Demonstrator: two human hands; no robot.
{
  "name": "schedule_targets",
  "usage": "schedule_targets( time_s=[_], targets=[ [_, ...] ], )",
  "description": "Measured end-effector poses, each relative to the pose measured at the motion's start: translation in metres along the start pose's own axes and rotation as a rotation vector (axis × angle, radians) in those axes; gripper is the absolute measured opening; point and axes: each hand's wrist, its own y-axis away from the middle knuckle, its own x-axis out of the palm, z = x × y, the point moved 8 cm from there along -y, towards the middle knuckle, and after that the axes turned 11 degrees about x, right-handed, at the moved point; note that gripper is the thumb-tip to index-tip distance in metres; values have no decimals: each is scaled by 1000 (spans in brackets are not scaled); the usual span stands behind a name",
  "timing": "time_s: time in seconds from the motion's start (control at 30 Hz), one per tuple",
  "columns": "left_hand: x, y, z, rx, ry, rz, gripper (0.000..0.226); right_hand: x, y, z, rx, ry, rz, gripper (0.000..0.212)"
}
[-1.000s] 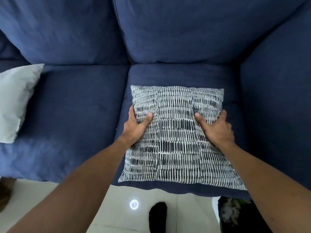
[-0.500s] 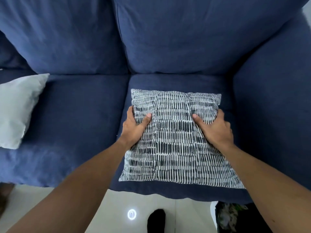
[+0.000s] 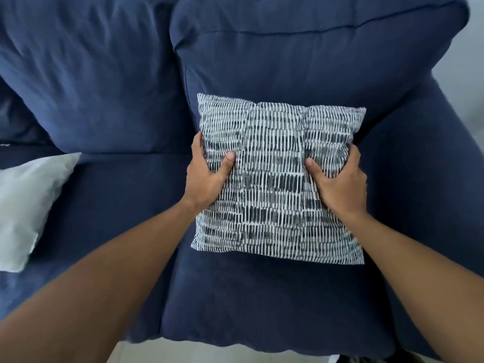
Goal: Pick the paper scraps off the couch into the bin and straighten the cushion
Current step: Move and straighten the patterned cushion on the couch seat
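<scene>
A square cushion [image 3: 275, 184] with a dark-and-white dashed pattern stands tilted against the right back cushion of the blue couch [image 3: 110, 195], its lower edge on the seat. My left hand [image 3: 205, 176] grips its left side, thumb on the front. My right hand [image 3: 340, 182] grips its right side the same way. No paper scraps show on the couch seat. The bin is out of view, apart from a dark shape at the bottom right edge that I cannot identify.
A pale grey pillow [image 3: 26, 205] lies on the left seat. The couch's right armrest [image 3: 429, 205] rises beside the cushion. A strip of light floor [image 3: 199, 356] shows below the seat's front edge.
Both hands have carried the patterned cushion from lying flat near the seat's front edge back and up against the backrest. The view has shifted forward, hiding most of the floor.
</scene>
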Motion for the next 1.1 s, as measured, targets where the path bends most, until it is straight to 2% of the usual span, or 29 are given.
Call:
schedule_targets(
  time_s=[0.17,0.37,0.9,1.1],
  targets=[
    [6,-40,-12,68,0,-28,102,-2,-30,18,-84,-102,-84,105],
    [18,-73,-18,121,-23,-11,101,-5,-62,32,-117,-183,-138,105],
    [70,-104,32,81,-80,-51,103,48,-130,-2,-128,-214,-59,113],
    [81,-105,49,28,-127,-12,107,68,-140,-18,-88,-196,6,116]
  ],
)
